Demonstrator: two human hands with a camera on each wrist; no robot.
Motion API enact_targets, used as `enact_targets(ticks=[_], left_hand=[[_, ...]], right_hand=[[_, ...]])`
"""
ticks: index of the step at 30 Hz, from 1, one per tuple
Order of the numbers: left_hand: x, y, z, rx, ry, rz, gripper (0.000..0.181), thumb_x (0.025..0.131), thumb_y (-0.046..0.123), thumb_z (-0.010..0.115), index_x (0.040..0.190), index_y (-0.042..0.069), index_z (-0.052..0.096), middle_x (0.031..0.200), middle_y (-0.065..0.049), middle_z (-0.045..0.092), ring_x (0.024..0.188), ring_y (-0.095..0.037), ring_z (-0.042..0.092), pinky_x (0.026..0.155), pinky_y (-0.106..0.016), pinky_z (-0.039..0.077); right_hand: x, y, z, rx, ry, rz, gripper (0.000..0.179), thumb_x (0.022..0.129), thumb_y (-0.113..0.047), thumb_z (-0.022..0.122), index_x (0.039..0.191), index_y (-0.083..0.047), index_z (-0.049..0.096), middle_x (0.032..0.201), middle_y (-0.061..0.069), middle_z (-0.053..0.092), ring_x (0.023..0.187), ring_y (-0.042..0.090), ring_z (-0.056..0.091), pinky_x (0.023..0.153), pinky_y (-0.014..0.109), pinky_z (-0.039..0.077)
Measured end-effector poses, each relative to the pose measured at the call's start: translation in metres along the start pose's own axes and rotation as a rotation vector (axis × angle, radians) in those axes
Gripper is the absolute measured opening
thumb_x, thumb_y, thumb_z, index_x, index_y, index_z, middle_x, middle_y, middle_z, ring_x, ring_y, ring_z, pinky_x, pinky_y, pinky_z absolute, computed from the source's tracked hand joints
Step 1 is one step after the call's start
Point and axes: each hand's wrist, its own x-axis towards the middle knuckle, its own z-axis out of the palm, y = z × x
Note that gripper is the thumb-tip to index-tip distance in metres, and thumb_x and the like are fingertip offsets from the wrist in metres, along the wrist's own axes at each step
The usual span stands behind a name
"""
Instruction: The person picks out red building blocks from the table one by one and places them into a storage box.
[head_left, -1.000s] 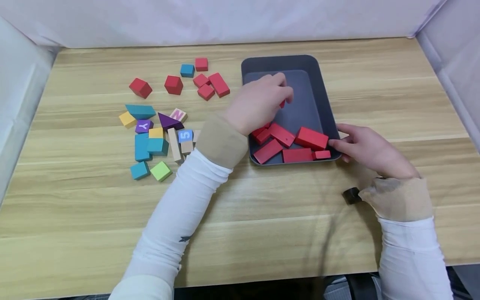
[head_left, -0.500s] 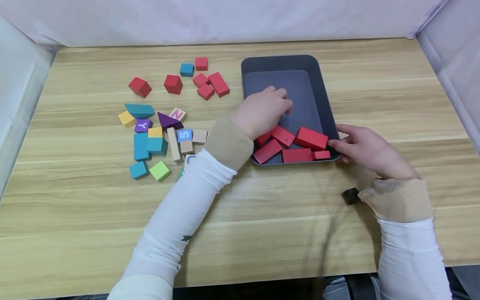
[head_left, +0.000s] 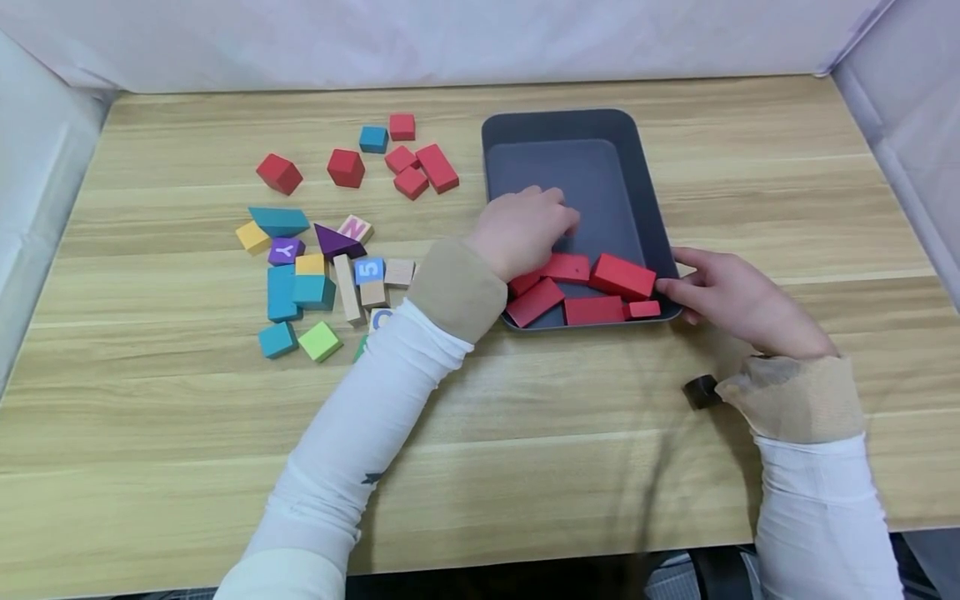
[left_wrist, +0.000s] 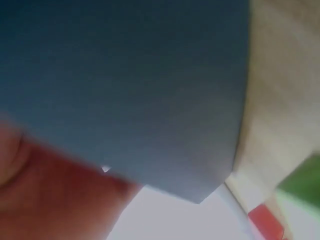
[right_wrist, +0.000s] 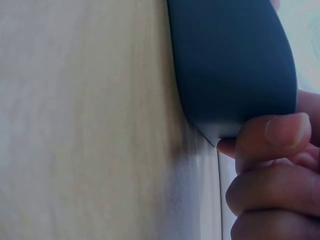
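Observation:
In the head view, a dark grey tray (head_left: 626, 150) holds several red blocks (head_left: 622, 277) gathered at its near end. My left hand (head_left: 521, 229) reaches in over the left wall, fingers bent down beside these blocks. Its fingertips are hidden, so whether it grips a block does not show. In the left wrist view, the tray wall (left_wrist: 150, 95) covers most of the hand. My right hand (head_left: 738, 300) holds the tray's near right corner. The right wrist view shows its thumb (right_wrist: 280, 135) against the tray's wall (right_wrist: 230, 65), other fingers curled below.
Left of the tray, several red blocks (head_left: 347, 168) lie toward the back with a blue block (head_left: 373, 139). Nearer, a mixed group includes a purple triangle (head_left: 337, 242), teal blocks (head_left: 283, 293) and a green block (head_left: 321, 342). A black object (head_left: 702, 392) lies by the right wrist.
My left hand has moved down toward the near end of the tray; the red at its fingertips is now hidden. A red block beside it has turned straighter. My right hand stays at the corner.

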Motion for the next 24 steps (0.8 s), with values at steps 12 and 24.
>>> enact_targets(ticks=[12,24], left_hand=[[-0.015,-0.015,-0.023,-0.093,-0.031,-0.047,0.037,0.086,0.023,0.055,0.122,0.016,0.051,0.114,-0.004,0.049,0.100,-0.016,0.048,0.079,-0.027,0.044],[-0.027,-0.022,-0.035,-0.136,-0.041,-0.093,0.043,0.087,0.032,0.052,0.128,0.019,0.047,0.119,-0.002,0.047,0.102,-0.014,0.048,0.081,-0.028,0.043]], right_hand=[[0.000,-0.001,0.000,0.003,0.005,-0.001,0.050,0.090,-0.036,0.049,0.133,-0.015,0.036,0.059,0.008,0.054,0.056,0.020,0.051,0.058,0.028,0.032],[0.000,-0.001,0.000,-0.004,0.001,0.009,0.047,0.090,-0.037,0.048,0.131,-0.017,0.038,0.058,0.008,0.054,0.057,0.020,0.050,0.058,0.028,0.032]])
